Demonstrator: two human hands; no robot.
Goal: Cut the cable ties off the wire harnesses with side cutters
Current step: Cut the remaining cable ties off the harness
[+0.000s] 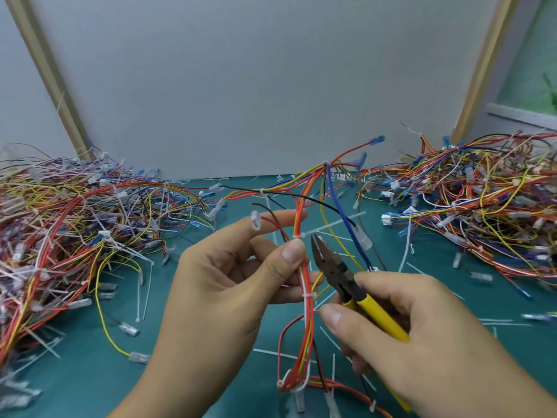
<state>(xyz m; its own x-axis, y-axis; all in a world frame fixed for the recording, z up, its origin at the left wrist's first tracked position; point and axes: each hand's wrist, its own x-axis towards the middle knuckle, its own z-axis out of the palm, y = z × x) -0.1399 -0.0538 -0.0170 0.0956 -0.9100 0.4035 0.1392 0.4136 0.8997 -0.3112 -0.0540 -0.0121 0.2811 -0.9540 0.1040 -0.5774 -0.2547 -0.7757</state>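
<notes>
Left grip (223,285) pinches harness (308,327) — right grip (422,321) holds side cutters (334,270) (yellow-handled).

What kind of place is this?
Probably a harness assembly or rework bench: heaps of wire harnesses lie on a green mat, cut cable ties are scattered about, and the right hand holds side cutters.

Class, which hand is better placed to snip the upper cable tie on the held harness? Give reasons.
Right hand: it grips the side cutters, tips just beside that cable tie. The left hand is pinching the wire harness steady.
</notes>
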